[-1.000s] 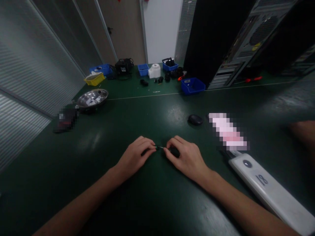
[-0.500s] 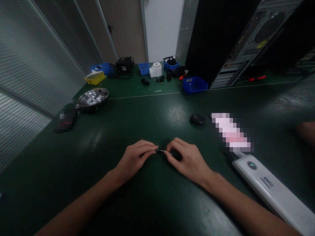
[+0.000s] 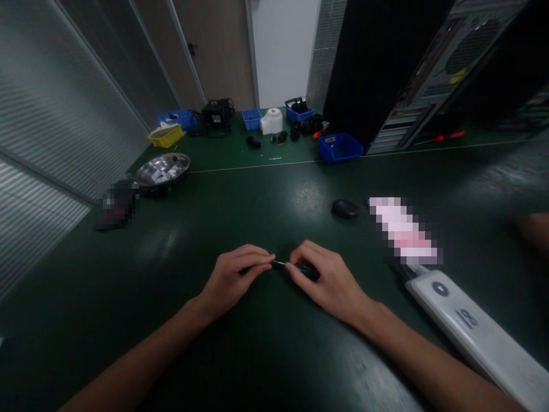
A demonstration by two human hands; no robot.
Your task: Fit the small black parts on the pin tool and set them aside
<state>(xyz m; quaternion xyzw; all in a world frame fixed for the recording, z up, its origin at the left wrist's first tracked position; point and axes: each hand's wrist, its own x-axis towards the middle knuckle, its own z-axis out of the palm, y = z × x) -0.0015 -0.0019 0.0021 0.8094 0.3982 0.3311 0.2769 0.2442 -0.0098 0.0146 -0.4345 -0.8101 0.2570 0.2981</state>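
Both my hands rest on the dark green table (image 3: 274, 355), close together near its middle. My left hand (image 3: 234, 277) is closed in a pinch on one end of a small dark part (image 3: 278, 264) with a short metal tip. My right hand (image 3: 328, 277) is curled round the other, black end of that part, which its fingers mostly hide. The two hands nearly touch at the part.
A black mouse (image 3: 345, 208) lies beyond my right hand. A white bar marked 18 (image 3: 476, 332) lies at the right. A steel bowl (image 3: 163, 170), blue bins (image 3: 341, 148) and a yellow bin (image 3: 165, 136) stand farther back. Computer towers (image 3: 412, 74) rise at back right. Another person's hand (image 3: 534, 229) shows at the right edge.
My hands have barely moved; they shifted slightly right and lower in the view, still pinching the small part between them.
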